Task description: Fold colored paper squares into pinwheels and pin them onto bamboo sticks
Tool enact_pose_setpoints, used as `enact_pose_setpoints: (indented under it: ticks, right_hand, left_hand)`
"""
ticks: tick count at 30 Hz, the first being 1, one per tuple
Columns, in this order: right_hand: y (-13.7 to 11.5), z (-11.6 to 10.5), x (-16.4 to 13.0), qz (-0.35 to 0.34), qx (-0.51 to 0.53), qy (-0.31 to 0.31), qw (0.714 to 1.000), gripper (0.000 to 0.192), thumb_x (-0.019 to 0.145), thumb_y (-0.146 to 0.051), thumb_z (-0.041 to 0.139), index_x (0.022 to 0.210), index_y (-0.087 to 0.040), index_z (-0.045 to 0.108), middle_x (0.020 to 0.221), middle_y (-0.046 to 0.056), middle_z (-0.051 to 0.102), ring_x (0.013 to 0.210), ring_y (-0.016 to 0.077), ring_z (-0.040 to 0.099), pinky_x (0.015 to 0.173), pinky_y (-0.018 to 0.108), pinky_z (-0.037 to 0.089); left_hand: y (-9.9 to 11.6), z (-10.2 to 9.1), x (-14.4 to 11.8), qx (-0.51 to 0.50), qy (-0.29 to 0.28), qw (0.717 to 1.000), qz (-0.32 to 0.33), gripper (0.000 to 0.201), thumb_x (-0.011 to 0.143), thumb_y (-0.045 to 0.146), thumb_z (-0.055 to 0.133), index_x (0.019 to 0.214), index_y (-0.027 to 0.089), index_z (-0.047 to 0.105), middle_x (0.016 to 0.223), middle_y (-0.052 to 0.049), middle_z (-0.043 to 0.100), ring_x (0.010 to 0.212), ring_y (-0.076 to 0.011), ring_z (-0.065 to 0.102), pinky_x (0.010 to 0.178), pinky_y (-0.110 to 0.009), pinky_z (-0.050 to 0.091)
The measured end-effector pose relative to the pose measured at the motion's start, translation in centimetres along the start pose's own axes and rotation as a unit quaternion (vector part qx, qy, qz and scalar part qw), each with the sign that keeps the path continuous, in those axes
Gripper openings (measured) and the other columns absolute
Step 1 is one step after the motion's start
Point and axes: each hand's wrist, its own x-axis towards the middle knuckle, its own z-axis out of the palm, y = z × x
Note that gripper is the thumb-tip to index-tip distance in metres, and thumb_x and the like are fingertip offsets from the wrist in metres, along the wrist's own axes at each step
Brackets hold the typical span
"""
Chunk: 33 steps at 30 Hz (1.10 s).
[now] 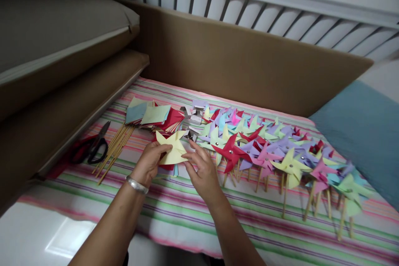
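My left hand [149,160], with a silver bracelet at the wrist, pinches a pale yellow paper pinwheel [173,147], its thumb lying on the paper. The pinwheel has cut, pointed blades and no stick on it. At its right corner, my right hand [201,170] has the thumb and a fingertip closed on the paper, while the index finger points up. Just behind the fingers are small grey boxes [195,119] with shiny bits by them. Stacked coloured paper squares [156,115] lie behind my left hand.
Finished pinwheels on sticks [291,167] cover the right side of the striped cloth [187,220]. To the left lie wooden sticks [115,151] and dark-handled scissors [95,145]. Brown cushions [75,79] rise at the left, a brown panel [233,58] stands behind, and a blue cushion [358,129] sits right.
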Motion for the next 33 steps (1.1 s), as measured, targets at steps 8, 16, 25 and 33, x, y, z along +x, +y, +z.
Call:
enact_pose_setpoints:
  ticks: [8,16,25,33]
  right_hand:
    - [0.0,-0.1,0.2,0.037,0.035,0.016,0.999,0.012,0.080,-0.022,0.056,0.081,-0.025,0.068,0.135,0.005,0.046,0.130,0.0256,0.031,0.103,0.047,0.029]
    - [-0.1,0.2,0.4,0.121,0.052,0.028,0.991,0.009,0.078,-0.026,0.059,0.072,-0.021,0.064,0.137,0.008,0.044,0.131,0.0267,0.029,0.105,0.048,0.025]
    - [0.0,0.3,0.5,0.161,0.039,0.031,0.986,0.008,0.074,-0.022,0.060,0.066,-0.021,0.062,0.134,0.010,0.047,0.129,0.0265,0.033,0.101,0.047,0.030]
    - [0.3,0.4,0.6,0.183,0.038,0.041,0.981,0.006,0.071,-0.020,0.059,0.066,-0.021,0.062,0.129,0.010,0.051,0.124,0.0267,0.039,0.099,0.047,0.032]
  left_hand:
    - [-0.4,0.6,-0.4,0.050,-0.018,0.998,-0.030,0.021,0.049,0.019,0.072,0.067,0.009,0.067,0.055,-0.005,0.067,0.046,-0.0140,0.057,0.046,-0.023,0.043]
    - [-1.4,1.2,-0.5,0.067,-0.040,0.996,-0.034,0.018,0.050,0.020,0.072,0.063,0.010,0.067,0.055,-0.004,0.065,0.046,-0.0123,0.055,0.047,-0.022,0.038]
    - [-1.2,1.6,-0.8,0.067,-0.067,0.994,-0.053,0.025,0.051,0.021,0.074,0.073,0.009,0.070,0.061,-0.006,0.068,0.049,-0.0129,0.057,0.048,-0.022,0.038]
    - [-0.8,2.0,-1.5,0.053,-0.082,0.992,-0.075,0.025,0.050,0.022,0.078,0.069,0.009,0.071,0.064,-0.008,0.070,0.052,-0.0135,0.059,0.050,-0.022,0.040]
